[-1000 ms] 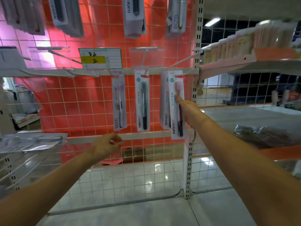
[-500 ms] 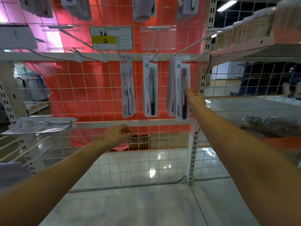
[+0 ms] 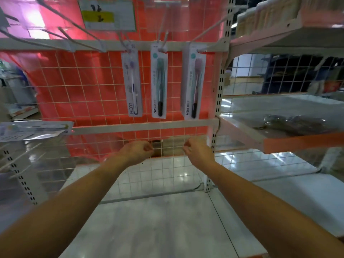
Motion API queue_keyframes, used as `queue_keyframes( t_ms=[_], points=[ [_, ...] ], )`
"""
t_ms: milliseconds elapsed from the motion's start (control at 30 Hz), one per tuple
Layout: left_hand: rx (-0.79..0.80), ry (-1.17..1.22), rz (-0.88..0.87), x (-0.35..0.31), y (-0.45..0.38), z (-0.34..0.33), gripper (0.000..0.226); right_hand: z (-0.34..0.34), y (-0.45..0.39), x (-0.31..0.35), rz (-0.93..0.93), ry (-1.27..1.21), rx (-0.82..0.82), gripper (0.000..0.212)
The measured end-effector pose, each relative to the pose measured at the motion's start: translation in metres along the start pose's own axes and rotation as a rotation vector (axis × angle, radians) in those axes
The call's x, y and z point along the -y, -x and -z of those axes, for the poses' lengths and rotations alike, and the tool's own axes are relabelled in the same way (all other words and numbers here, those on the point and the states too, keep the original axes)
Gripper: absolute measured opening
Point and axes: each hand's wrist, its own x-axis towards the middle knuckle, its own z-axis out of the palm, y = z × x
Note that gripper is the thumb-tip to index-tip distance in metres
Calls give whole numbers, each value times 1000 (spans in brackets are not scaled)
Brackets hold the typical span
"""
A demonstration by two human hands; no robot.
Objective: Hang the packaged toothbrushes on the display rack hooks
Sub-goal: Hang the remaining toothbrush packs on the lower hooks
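Your left hand (image 3: 136, 152) and right hand (image 3: 198, 152) hold nothing, fingers loosely curled; three toothbrush packs (image 3: 158, 83) hang on hooks (image 3: 163, 42) so shoppers see them.

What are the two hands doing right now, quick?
Left hand: fingers loosely curled, holding nothing, below the hanging toothbrush packs.
Right hand: fingers loosely curled, holding nothing too.
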Motion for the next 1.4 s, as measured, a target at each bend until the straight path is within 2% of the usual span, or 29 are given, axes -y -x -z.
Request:
queue_keyframes(
  t_ms=[100, 333, 433, 600, 900, 967, 1067, 1167, 1267, 1400],
  points=[
    [19, -41, 5, 12, -7, -17, 11, -10, 0, -6, 39, 107, 55, 21],
    [77, -140, -13, 10, -21, -12, 22, -14, -11, -5, 87, 208, 205, 26],
    [112, -156, 23, -11, -19, 19, 28, 5, -14, 18, 42, 232, 254, 28],
    [156, -166, 61, -49, -1, 83, 26, 64, -8, 69, 14, 322, 351, 36],
    [304, -208, 136, -103, 90, 193, 32, 177, 24, 171, 5, 321, 532, 36],
    [346, -214, 151, -108, 112, 222, 32, 198, 27, 198, 40, 308, 624, 36],
    [437, -272, 175, -115, 142, 268, 33, 223, 27, 240, 136, 314, 878, 36],
    [436, -288, 232, -114, 166, 311, 35, 245, 21, 284, 254, 330, 1024, 37],
    [385, -284, 265, -106, 183, 354, 36, 264, 5, 331, 352, 248, 1013, 35],
    [307, -247, 322, -80, 199, 401, 36, 270, -16, 391, 472, 137, 895, 30]
  ],
)
